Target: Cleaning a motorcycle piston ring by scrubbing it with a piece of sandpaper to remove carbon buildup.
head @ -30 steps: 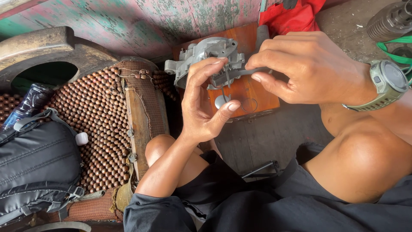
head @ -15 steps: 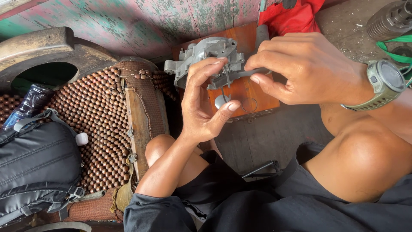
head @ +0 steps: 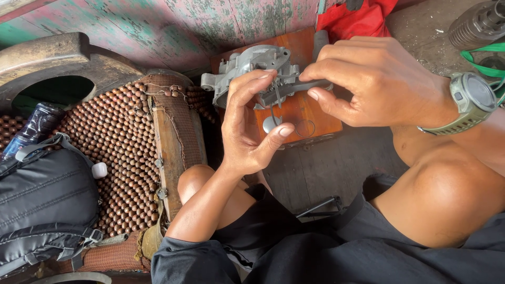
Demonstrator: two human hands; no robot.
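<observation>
Grey cast-metal housing (head: 252,66), dark lever (head: 286,89) pinched by left hand (head: 247,126) and right hand (head: 376,81)

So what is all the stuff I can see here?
Grey cast-metal housing: one, held up in both hands.
Dark metal rod: one, pinched against the housing.
Brown wooden board: one, under the hands.
Brown wooden-bead seat mat: one, left.
Black fabric backpack: one, lower left.
Dark plastic bottle: one, far left.
Red cloth: one, top.
Olive wristwatch: one, right wrist.
Left hand; right hand.
</observation>
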